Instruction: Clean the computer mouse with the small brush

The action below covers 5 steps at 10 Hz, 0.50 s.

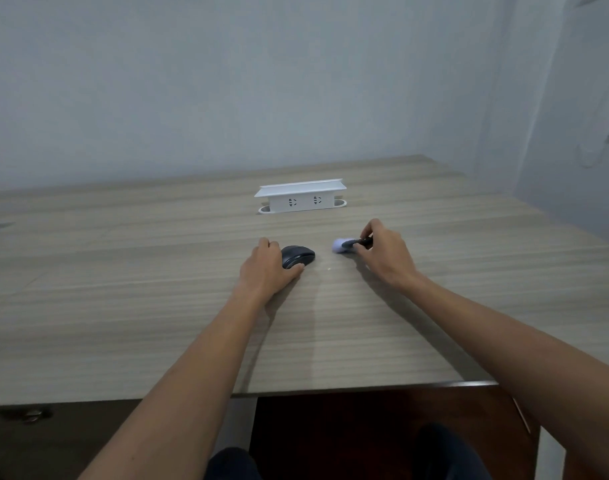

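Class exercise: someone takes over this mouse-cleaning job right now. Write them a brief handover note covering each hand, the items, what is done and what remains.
Left hand: wrapped around the left side of the dark mouse, steadying it on the table.
Right hand: fingers closed on the small brush, its pale head pointing left, apart from the mouse.
Done: both items in hand.
Left: bring the bristles to the mouse and brush it; no contact yet.

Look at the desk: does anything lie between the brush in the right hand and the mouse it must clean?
Nothing visible does. The right hand pinches the brush, its pale head pointing toward the mouse, which the left hand steadies. Only bare desk separates them; the socket box sits farther back.
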{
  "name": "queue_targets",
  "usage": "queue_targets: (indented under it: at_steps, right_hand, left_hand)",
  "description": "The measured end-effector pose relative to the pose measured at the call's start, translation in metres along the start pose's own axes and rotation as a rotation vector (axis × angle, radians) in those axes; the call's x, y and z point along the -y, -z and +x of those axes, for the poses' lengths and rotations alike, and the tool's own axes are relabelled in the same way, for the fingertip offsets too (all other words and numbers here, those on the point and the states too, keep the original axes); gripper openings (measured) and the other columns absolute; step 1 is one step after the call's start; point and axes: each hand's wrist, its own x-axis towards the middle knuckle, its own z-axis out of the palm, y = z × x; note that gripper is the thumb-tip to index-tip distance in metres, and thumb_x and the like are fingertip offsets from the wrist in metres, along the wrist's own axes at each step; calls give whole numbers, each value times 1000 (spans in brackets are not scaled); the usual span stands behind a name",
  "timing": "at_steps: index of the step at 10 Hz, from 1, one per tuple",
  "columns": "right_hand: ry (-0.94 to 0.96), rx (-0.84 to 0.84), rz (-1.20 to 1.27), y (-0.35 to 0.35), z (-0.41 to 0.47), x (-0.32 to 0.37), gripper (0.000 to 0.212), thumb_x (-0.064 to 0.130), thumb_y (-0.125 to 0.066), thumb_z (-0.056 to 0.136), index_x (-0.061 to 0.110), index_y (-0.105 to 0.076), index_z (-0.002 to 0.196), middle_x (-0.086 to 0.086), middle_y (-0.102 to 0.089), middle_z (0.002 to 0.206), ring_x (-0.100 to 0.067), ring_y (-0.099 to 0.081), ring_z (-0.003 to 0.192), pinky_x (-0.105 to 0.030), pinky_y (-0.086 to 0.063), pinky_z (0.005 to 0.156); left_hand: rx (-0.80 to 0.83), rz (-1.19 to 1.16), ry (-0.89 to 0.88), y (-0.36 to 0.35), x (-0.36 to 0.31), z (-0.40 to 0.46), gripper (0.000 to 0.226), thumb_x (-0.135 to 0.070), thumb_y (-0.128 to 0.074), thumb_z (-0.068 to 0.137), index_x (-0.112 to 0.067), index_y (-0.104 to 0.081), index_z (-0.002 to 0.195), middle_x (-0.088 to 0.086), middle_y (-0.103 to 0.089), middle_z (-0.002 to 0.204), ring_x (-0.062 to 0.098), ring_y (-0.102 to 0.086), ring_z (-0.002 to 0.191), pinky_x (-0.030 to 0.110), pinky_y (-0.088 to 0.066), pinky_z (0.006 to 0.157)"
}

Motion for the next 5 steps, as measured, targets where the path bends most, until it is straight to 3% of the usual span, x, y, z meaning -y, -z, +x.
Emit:
queue_targets:
  at_steps: [2,3,4,5]
  right_hand:
    - [20,36,-60,-7,-2,-4,19,24,-69,84,12,-56,90,-8,-65,93,-27,-60,82,-40,-50,69]
    - [44,80,-83,-2,0,-7,34,44,-72,83,14,-57,91,-4,-66,91,-24,-61,83,-39,-51,70]
    - [78,60,-48,4,5,-11,45,60,-59,87,15,-61,89,0,-67,86,-20,-62,80,-40,-53,71]
    - [69,32,-27,15,8,-19,45,54,-50,98,12,-67,99,-4,-71,98,-20,-65,87,-40,-54,80]
  left_hand:
    - [-27,-30,-7,-3,2,-3,63,-61,-60,87,-5,-58,116,9,-51,118,29,-58,104,39,-49,75]
    - [-62,-80,25,-1,1,-6,70,-69,-48,89,-6,-59,118,8,-52,121,29,-58,108,43,-52,83]
    - [-101,-191,42,6,2,-4,75,-69,-32,95,-6,-59,127,8,-52,130,30,-57,115,46,-49,93]
    - [-155,-232,49,15,12,2,69,-61,-25,101,-7,-62,126,11,-55,128,34,-59,112,48,-47,97]
